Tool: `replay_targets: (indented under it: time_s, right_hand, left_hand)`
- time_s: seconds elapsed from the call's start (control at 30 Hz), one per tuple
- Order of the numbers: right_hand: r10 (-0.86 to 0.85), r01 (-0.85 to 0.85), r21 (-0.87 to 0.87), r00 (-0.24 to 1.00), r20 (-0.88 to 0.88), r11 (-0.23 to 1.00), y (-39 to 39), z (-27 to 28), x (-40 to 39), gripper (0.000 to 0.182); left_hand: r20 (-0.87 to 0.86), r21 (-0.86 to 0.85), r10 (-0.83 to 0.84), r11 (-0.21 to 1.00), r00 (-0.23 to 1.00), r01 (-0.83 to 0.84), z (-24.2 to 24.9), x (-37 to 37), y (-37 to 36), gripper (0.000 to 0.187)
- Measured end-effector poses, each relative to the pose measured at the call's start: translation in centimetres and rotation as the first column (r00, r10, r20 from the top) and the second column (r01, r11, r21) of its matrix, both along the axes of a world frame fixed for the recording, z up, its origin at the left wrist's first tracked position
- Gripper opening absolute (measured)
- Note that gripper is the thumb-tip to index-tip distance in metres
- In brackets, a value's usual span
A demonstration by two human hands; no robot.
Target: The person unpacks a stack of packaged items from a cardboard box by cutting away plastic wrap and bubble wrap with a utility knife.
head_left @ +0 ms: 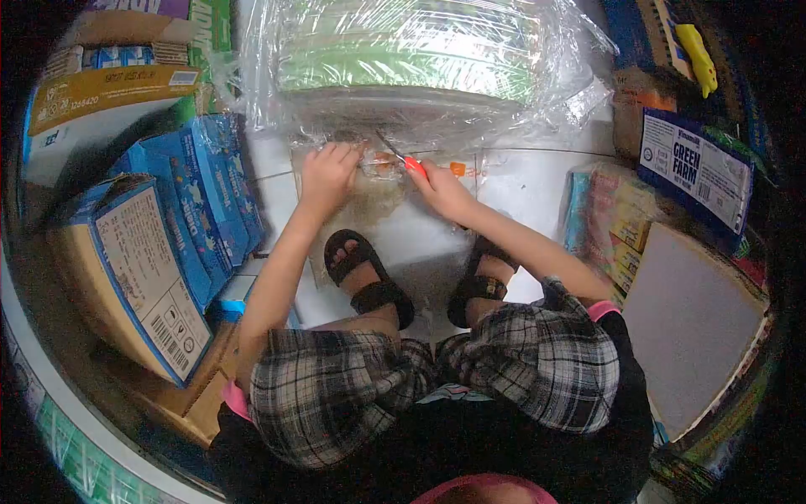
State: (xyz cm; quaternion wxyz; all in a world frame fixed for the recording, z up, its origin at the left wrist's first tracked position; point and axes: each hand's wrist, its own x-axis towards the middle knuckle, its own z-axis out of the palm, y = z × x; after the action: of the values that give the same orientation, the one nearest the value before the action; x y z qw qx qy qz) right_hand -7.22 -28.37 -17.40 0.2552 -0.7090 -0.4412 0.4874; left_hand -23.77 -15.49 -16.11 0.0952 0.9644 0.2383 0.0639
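A bulky pack (395,80) with a light green face lies in front of me, wrapped in shiny clear plastic film (546,126). My left hand (329,174) is at its near edge, with the fingers curled down on the film. In my right hand (443,195) is a small knife (414,165) with a red handle. Its thin dark blade points up and left, toward the near edge of the wrapped pack. Between my hands, a brownish see-through sheet with orange marks (382,189) lies on the floor. The blade's tip partly blends into the film.
Blue cartons (197,202) and a tilted blue-edged box (151,269) stand at the left, below an opened brown carton (109,97). At the right are a Green Farm box (697,172), a grey panel (697,328) and a yellow object (697,59). My sandalled feet (369,277) are on white tiles.
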Motion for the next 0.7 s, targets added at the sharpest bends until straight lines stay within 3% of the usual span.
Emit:
replay_targets:
  time_s: [0.1,0.27,0.33,0.43,0.57,0.7]
  right_hand:
    - [0.002,-0.002,0.024,0.999,-0.033,1.0,1.0,-0.1,0.1,0.04]
    - [0.004,-0.003,-0.019,0.997,0.072,1.0,1.6,-0.1,0.4,0.043]
    - [0.011,-0.011,-0.004,0.998,0.061,1.0,0.7,-1.2,0.6,0.044]
    - [0.004,-0.005,0.003,0.998,0.057,1.0,0.1,-1.4,0.8,0.044]
    - [-0.005,0.006,-0.001,0.997,0.083,1.0,0.4,-1.7,0.9,0.043]
    - [-0.005,0.001,0.033,0.993,0.114,0.999,1.0,-2.1,0.9,0.043]
  left_hand:
    - [0.031,-0.041,0.006,0.999,1.0,-0.005,-0.1,0.0,-0.1,0.017]
    - [0.085,-0.113,0.119,0.987,0.989,-0.11,0.0,-0.3,0.2,0.01]
    - [0.216,-0.141,0.136,0.984,0.967,-0.107,0.2,-0.2,0.3,0.007]
    - [0.151,-0.227,0.187,0.962,0.971,-0.15,-0.2,-0.7,0.5,0.005]
    - [0.105,-0.211,0.137,0.971,0.985,-0.112,-0.4,-0.9,0.3,0.006]
    - [0.188,-0.165,0.103,0.984,0.977,-0.072,-0.5,-0.9,0.1,0.006]
